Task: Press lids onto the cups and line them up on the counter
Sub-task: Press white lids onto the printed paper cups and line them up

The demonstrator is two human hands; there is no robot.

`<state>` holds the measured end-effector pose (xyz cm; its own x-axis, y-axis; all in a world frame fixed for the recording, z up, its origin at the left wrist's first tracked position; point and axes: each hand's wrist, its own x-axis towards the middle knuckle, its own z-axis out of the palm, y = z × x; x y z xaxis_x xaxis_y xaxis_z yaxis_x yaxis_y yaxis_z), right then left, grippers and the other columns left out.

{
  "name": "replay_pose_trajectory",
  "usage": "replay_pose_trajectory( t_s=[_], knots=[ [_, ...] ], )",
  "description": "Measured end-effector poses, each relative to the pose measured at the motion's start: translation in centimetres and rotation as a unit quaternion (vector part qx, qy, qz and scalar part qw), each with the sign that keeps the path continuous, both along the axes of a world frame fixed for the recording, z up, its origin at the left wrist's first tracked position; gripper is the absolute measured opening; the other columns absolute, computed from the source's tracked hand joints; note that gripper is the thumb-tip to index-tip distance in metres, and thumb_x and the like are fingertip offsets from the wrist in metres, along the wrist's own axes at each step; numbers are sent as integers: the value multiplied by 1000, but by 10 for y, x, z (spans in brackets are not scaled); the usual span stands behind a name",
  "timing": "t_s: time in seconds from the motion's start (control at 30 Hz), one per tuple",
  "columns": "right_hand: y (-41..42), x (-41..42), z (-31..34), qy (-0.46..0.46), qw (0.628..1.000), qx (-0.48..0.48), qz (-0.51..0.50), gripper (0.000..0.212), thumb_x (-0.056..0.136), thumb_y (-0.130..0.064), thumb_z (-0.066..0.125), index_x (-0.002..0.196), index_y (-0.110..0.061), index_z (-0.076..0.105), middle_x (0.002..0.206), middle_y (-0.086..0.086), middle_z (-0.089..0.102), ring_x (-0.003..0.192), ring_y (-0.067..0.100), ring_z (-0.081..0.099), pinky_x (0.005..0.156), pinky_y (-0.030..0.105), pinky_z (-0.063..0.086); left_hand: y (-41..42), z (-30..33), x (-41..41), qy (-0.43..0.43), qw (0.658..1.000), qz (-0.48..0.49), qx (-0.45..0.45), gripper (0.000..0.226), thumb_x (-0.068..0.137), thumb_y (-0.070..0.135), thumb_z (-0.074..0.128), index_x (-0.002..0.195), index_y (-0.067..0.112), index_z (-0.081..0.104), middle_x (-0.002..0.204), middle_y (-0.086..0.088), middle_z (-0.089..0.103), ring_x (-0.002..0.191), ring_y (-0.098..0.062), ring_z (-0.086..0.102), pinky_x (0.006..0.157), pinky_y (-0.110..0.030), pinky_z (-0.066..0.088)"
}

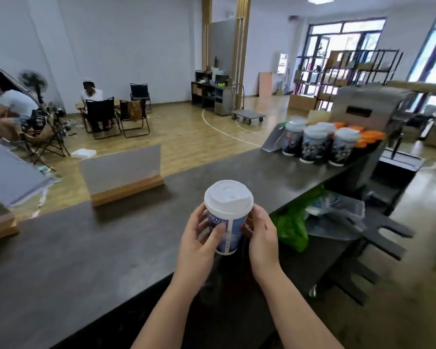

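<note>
Cup [225, 229] with lid [228, 199] on: I see left hand [199, 244], right hand [261, 239] curled around it, above counter [86, 248] edge.

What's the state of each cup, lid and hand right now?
held cup: upright, lidded, gripped by both hands
white lid: on the held cup
left hand: fingers curled round the cup
right hand: fingers curled round the cup
grouped cups: lidded, standing together on the counter
</note>
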<state>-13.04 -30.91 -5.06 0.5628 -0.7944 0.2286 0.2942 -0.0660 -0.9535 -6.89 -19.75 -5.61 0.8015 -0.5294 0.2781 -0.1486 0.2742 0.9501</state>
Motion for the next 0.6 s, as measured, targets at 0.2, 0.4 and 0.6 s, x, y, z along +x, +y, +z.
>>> replay_pose_trajectory(
  t_s=[0.2,0.4,0.6],
  knots=[
    [-95,-21,-8,18,1000,17,-11,32,106,-21,38,125,-14,62,118,-2,69,113,11,63,97,31,52,-98,1,-14,2,1000,-9,7,47,92,15,67,132,36,52,126,14,64,117,2,59,89,-19,52],
    [-165,-3,-20,-1,999,36,-27,25,105,-22,40,117,-26,61,117,-4,67,113,14,62,95,32,51,-179,0,5,-7,1000,-6,7,46,90,12,71,125,38,55,119,13,67,112,2,61,87,-18,51],
    [-261,18,-16,19,995,8,-102,24,106,-25,37,112,-31,59,112,-8,65,106,4,62,83,18,49,-285,-7,31,-10,998,-54,22,53,88,18,74,131,41,54,124,17,64,115,3,59,97,-28,53]
  ],
)
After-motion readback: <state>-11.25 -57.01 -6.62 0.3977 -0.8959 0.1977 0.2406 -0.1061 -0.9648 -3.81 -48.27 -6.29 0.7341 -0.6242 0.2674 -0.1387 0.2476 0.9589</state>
